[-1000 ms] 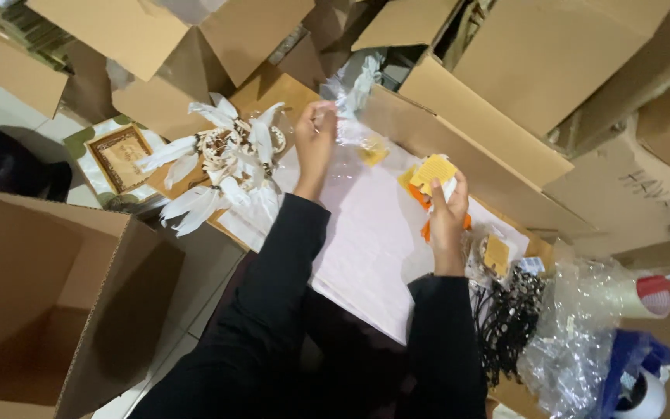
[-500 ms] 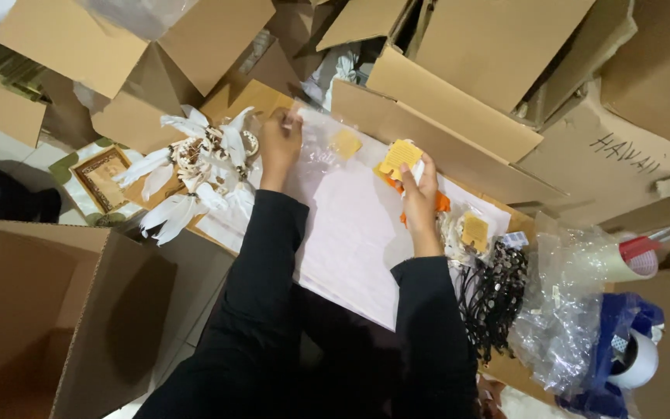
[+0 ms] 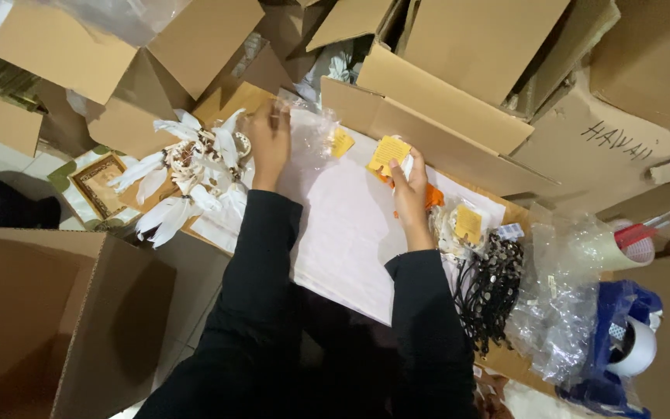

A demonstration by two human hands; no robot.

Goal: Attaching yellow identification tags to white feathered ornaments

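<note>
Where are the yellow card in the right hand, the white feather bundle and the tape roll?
yellow card [image 3: 388,152], head view, centre of its face
white feather bundle [image 3: 188,174], head view, middle of the cluster
tape roll [image 3: 636,351], head view, its white outer side

Right hand [image 3: 410,192] around yellow card [image 3: 388,153], left hand [image 3: 271,140] on clear bag [image 3: 313,136].
</note>
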